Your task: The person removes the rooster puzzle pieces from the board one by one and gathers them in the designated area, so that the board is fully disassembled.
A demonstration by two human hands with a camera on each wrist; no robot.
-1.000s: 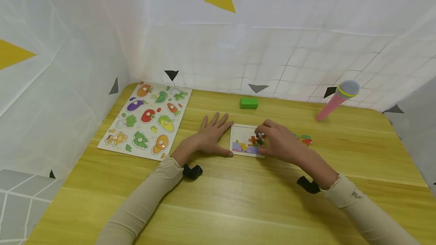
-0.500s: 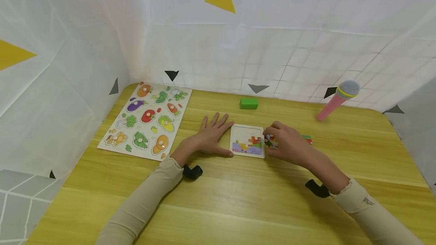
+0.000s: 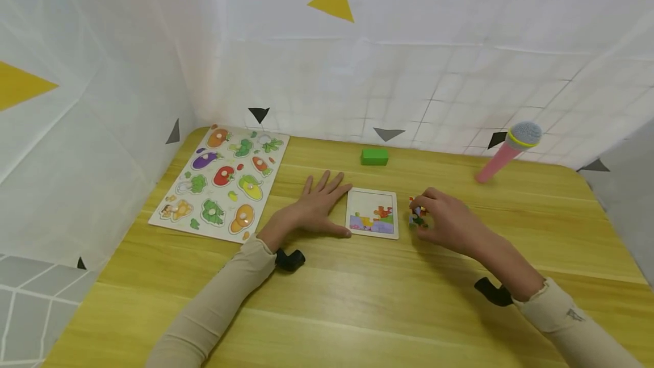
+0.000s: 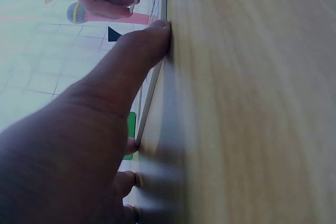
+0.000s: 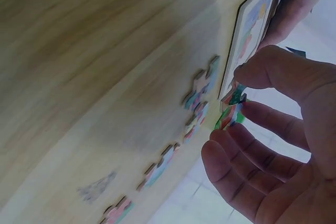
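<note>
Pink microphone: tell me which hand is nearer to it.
Right. The right hand is in front of the pink microphone and to its left; the left hand lies farther left, at the left edge of the puzzle tray.

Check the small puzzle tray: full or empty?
The small puzzle tray is partly filled: pieces lie across its bottom, while its upper area is bare white.

The square, white-edged puzzle tray (image 3: 372, 196) lies flat, assembled purple, yellow and orange pieces spanning 3 to 8 o'clock, the left hand (image 3: 315, 210) touching its 9 o'clock side. At its 3 o'clock, the right hand (image 3: 449, 221) pinches a tilted dark-green-and-red piece (image 5: 237, 95); loose pieces (image 5: 160, 166) trail toward 7 o'clock in the right wrist view.
</note>
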